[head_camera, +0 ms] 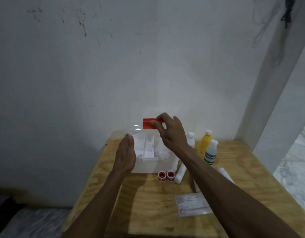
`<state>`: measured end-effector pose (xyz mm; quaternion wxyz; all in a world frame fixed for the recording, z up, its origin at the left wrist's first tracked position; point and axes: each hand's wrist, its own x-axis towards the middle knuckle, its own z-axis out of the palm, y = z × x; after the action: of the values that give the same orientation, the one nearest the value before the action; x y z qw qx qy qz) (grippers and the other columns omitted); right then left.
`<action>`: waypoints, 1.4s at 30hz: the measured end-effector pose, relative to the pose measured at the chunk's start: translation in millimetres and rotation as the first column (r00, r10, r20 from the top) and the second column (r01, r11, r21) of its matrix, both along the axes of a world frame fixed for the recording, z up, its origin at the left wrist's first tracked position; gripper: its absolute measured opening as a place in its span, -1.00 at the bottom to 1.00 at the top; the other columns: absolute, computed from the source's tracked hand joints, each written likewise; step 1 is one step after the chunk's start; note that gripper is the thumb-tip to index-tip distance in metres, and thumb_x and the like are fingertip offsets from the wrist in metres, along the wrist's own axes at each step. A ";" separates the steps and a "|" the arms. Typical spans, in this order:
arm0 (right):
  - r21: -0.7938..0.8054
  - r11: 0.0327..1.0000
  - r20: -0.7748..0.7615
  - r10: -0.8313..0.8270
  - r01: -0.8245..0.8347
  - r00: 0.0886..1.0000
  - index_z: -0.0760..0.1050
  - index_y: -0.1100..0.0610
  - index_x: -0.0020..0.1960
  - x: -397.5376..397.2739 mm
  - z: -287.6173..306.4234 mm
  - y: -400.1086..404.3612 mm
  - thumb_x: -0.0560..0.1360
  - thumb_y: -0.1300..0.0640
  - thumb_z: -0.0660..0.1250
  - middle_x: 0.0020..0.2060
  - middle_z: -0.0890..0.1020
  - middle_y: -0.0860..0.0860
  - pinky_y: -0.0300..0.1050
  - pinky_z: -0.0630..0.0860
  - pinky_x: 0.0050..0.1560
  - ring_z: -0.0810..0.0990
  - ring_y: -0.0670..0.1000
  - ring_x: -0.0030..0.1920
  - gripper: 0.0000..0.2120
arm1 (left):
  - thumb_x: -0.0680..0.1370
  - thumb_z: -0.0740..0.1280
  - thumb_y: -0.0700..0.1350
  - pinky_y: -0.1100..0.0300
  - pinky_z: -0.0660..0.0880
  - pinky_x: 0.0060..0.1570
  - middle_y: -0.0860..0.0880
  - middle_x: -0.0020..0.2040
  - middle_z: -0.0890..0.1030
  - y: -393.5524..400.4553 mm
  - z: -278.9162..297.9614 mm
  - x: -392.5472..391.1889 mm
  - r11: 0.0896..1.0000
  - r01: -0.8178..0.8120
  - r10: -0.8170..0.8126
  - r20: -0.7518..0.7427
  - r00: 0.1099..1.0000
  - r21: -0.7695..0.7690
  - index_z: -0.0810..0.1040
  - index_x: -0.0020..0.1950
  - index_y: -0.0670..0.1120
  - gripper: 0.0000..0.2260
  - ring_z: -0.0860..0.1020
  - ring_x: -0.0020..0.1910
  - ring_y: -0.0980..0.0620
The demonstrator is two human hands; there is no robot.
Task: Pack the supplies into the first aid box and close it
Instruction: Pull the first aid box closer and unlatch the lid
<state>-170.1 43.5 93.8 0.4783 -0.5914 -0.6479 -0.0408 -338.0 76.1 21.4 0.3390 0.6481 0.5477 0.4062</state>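
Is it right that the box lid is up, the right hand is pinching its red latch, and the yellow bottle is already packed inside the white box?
Not quite. The head view shows the yellow plastic bottle standing on the wooden table, right of the white plastic box, not inside. The right hand does pinch the red latch of the raised clear lid.

I see a plywood table (pixel 148 203) carrying a white box (pixel 148 166) at its far left. Two red tape rolls (pixel 166 176) sit just near of it, bottles (pixel 205 143) stand far right, and a clear packet (pixel 193 205) lies nearer.
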 end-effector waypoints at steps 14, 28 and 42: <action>-0.061 0.982 -0.033 -0.183 0.181 0.983 0.54 0.10 0.11 21.1 52.7 95.8 0.54 -0.18 0.28 -0.09 0.70 0.04 0.02 0.60 -0.06 0.65 0.09 -0.14 -0.64 | 0.43 -0.22 0.46 -0.14 0.21 0.48 -0.05 0.60 0.11 31.7 0.2 10.6 0.997 0.076 -0.068 -0.443 0.894 0.000 0.01 0.58 -0.05 -0.14 0.14 0.56 -0.08; -0.040 0.960 -0.137 -0.280 0.277 0.950 0.47 0.13 0.10 36.6 43.9 150.8 0.49 -0.08 0.40 -0.02 0.56 0.06 -0.08 0.50 -0.02 0.53 0.04 -0.04 -0.67 | 0.44 -0.22 0.40 -0.09 0.12 0.51 0.00 0.61 0.06 43.8 -2.7 19.3 0.997 0.077 -0.066 -0.463 0.884 0.004 -0.03 0.59 -0.02 -0.19 0.04 0.59 -0.03; -0.070 0.951 0.042 -0.299 0.302 0.953 0.54 0.09 0.24 45.6 45.5 132.3 0.58 -0.04 0.28 0.15 0.58 0.11 0.06 0.50 0.15 0.53 0.12 0.16 -0.69 | 0.56 -0.12 0.31 -0.04 0.12 0.49 -0.04 0.60 0.11 38.8 1.5 20.3 0.996 0.085 -0.072 -0.461 0.884 0.007 0.02 0.58 -0.07 -0.31 0.09 0.57 -0.05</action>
<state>-124.5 175.8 139.3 0.4336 -0.7002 -0.5588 -0.0976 -317.8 114.9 22.9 0.2071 0.7521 0.5801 0.2343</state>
